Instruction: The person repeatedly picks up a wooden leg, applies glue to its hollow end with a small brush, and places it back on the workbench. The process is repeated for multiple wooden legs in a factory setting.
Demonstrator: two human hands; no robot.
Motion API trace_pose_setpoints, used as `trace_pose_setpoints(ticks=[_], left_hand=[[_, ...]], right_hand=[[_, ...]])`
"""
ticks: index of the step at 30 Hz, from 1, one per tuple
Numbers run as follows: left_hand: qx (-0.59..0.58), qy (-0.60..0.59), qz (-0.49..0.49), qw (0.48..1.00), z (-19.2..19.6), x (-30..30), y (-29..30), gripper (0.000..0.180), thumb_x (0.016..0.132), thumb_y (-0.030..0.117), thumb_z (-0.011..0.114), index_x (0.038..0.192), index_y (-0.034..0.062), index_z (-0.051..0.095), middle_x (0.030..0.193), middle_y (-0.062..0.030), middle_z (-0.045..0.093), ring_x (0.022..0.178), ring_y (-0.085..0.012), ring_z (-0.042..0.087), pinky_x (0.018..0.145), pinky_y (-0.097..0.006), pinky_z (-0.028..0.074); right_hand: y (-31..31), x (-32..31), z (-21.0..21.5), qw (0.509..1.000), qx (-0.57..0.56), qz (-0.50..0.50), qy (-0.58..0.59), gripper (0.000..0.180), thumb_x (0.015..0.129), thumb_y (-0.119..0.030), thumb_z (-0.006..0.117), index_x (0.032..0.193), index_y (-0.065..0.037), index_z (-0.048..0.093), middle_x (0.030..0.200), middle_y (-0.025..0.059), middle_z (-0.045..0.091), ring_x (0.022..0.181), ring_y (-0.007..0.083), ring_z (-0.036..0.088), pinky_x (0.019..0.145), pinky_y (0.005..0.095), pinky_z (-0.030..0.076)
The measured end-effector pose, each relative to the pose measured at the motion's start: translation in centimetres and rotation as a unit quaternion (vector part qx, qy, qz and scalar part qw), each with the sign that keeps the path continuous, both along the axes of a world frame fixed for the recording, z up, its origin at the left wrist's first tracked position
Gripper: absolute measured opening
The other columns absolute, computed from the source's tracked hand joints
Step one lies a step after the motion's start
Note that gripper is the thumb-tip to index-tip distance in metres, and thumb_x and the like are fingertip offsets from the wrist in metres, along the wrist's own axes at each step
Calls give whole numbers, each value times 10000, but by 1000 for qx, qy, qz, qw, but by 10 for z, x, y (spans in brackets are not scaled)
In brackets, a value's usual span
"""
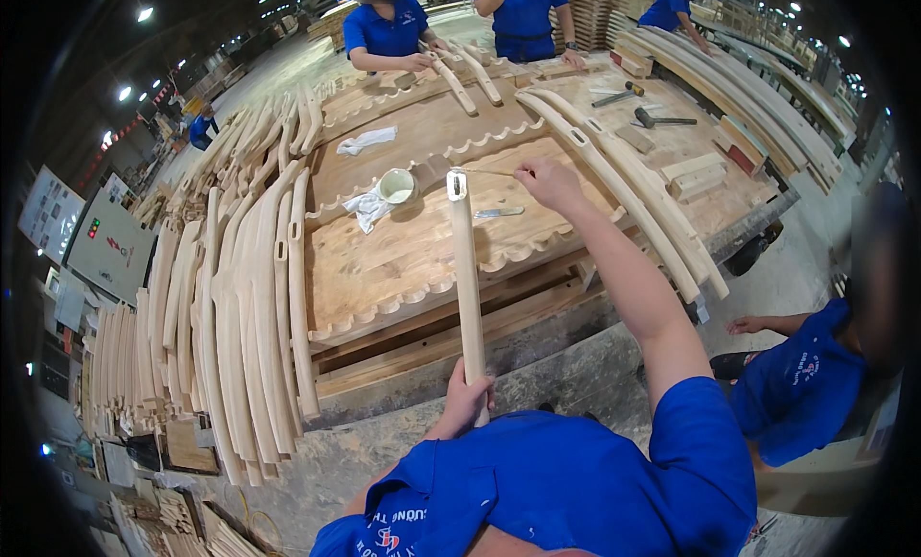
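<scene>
My left hand [467, 394] is wrapped round the near end of a long pale wooden bar [466, 279], which points away from me over the workbench. At its far end the bar has a slot with whitish stuff around it. My right hand [549, 185] pinches a thin stick [494, 172], whose tip reaches toward that slot; whether it touches cannot be made out. Just left of the slotted end stands a pale cup [396, 185] of white paste, probably glue. Crumpled white cloths [367, 208] lie beside it, and a flat scraper [499, 212] rests right of the bar.
Scalloped wooden rails [384, 317] edge the bench panel. Many curved wooden parts [254, 308] are stacked at left; two long curved pieces [624, 183] lie at right. Mallets [662, 120] sit farther back. Co-workers in blue stand across the bench, and another person [796, 375] is close at right.
</scene>
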State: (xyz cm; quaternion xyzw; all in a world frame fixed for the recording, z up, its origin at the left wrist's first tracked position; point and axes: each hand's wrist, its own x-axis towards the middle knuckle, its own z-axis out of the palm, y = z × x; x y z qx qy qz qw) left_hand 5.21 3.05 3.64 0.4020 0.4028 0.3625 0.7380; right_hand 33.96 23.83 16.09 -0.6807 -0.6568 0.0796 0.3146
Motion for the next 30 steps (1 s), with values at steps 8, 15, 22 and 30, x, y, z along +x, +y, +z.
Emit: trace_pose_setpoints(ticks=[8,15,22,30], left_hand=[[-9,-14,9,1000,-2,0,0,344,787,20,572,1071,36,378,719,-92,492,490,-181,509,422,-304,435],[-15,-14,5,1000,-1,1,0,371,782,15,574,1094,33,374,722,-92,490,479,-182,501,410,-303,431],[-23,-23,4,999,-2,1,0,381,780,22,578,1102,28,374,728,-90,478,479,-184,503,405,-304,428],[-25,-12,4,1000,-1,1,0,407,780,9,561,1138,30,368,722,-94,487,486,-186,506,412,-306,431]], right_hand=[[-3,-13,6,1000,9,-6,7,185,827,-299,583,918,-152,649,885,51,666,866,261,627,734,396,491],[4,-10,-7,988,141,-28,-51,97,777,-242,643,841,-169,634,823,18,615,882,228,573,733,416,440],[11,-9,-14,974,209,-14,-88,46,763,-200,640,797,-175,621,797,-5,585,870,209,543,734,398,379],[10,-8,-25,962,263,19,-66,26,768,-173,633,785,-164,614,802,-6,575,884,208,530,767,399,352]])
